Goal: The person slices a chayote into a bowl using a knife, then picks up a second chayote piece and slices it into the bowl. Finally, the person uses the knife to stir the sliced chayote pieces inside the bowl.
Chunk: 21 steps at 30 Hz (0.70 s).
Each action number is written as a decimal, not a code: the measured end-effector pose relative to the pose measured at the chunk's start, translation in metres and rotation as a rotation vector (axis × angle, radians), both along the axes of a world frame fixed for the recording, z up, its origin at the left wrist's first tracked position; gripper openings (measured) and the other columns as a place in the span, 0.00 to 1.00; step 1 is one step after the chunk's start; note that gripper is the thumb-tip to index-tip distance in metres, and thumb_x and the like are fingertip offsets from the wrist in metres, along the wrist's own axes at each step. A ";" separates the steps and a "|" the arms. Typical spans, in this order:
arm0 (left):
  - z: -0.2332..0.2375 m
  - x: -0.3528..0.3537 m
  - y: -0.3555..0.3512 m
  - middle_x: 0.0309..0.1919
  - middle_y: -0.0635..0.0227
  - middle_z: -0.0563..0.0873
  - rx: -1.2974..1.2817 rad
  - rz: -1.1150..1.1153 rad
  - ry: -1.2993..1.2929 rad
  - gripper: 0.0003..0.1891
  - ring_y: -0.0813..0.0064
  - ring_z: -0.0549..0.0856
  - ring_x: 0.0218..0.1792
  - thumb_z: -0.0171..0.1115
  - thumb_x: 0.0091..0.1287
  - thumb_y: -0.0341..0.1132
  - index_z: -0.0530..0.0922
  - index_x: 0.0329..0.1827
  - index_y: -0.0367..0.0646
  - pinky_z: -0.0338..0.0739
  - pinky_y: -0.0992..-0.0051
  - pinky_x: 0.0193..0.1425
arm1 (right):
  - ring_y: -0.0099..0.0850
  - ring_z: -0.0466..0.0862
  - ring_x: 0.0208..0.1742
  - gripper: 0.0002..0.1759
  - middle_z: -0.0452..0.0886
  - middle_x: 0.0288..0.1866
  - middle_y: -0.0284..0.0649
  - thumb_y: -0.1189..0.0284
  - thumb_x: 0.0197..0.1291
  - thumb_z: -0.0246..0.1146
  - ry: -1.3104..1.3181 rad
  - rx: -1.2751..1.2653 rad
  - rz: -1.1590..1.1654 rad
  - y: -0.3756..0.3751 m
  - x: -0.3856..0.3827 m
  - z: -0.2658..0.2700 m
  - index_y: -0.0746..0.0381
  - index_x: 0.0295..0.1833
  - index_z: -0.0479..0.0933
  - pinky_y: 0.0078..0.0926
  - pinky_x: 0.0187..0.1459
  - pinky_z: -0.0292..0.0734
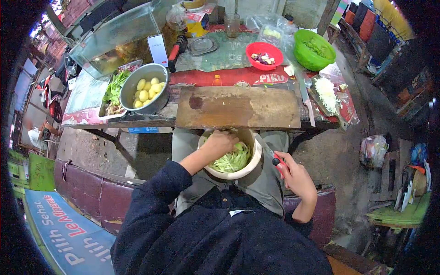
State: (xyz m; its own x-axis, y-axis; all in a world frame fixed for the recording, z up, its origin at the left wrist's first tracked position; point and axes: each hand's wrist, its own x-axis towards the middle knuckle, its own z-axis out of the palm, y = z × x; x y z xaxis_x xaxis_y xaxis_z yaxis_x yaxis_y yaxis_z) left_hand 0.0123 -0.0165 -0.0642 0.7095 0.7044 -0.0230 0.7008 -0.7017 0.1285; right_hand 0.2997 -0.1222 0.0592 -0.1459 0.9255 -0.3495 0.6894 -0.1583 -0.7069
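A cream-coloured bowl (257,158) rests between my thighs, in front of the table edge. It holds pale green shredded vegetable (233,160). My left hand (221,144) reaches into the bowl at its far left, fingers curled down among the shreds; the fingertips are hidden. Right of the bowl, my right hand (295,176) is closed around the red and black handle of a knife (276,161). The knife's blade points up and left, close to the bowl's right rim. Just beyond the bowl lies a wooden cutting board (256,107), with a dark wet patch.
On the table stand a grey pot (161,98) of peeled potatoes, a tray of greens (114,89), a red bowl (270,48) of shallots and garlic, and a green basin (300,52). A second knife (306,98) lies beside white shreds (326,94). A phone (157,50) leans against a glass tank.
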 end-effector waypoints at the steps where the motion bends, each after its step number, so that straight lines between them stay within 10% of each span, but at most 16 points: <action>1: 0.000 0.000 0.000 0.48 0.62 0.87 0.000 0.000 0.000 0.18 0.63 0.86 0.54 0.64 0.68 0.48 0.84 0.54 0.48 0.78 0.55 0.52 | 0.42 0.86 0.28 0.22 0.84 0.28 0.45 0.69 0.77 0.58 -0.001 0.007 0.002 0.000 0.000 0.000 0.50 0.74 0.71 0.40 0.35 0.79; 8: 0.018 0.004 -0.020 0.44 0.41 0.86 -0.353 0.286 -0.491 0.22 0.39 0.84 0.49 0.47 0.84 0.49 0.77 0.55 0.35 0.77 0.51 0.58 | 0.32 0.83 0.22 0.24 0.81 0.27 0.41 0.70 0.77 0.57 0.065 0.009 -0.030 0.000 -0.002 0.005 0.49 0.75 0.71 0.36 0.30 0.78; 16: 0.046 -0.002 -0.032 0.54 0.62 0.85 -1.181 0.638 -0.901 0.27 0.71 0.82 0.54 0.62 0.79 0.48 0.73 0.68 0.34 0.78 0.65 0.61 | 0.32 0.81 0.22 0.24 0.80 0.27 0.40 0.69 0.78 0.56 0.108 -0.018 0.023 0.003 -0.013 -0.002 0.48 0.76 0.70 0.34 0.29 0.77; 21: 0.022 -0.009 -0.033 0.61 0.61 0.82 -1.021 0.364 -0.885 0.36 0.72 0.81 0.61 0.73 0.70 0.38 0.66 0.76 0.36 0.75 0.69 0.69 | 0.32 0.80 0.22 0.23 0.80 0.27 0.40 0.67 0.79 0.56 0.114 -0.019 0.062 0.004 -0.014 -0.010 0.48 0.76 0.69 0.34 0.30 0.77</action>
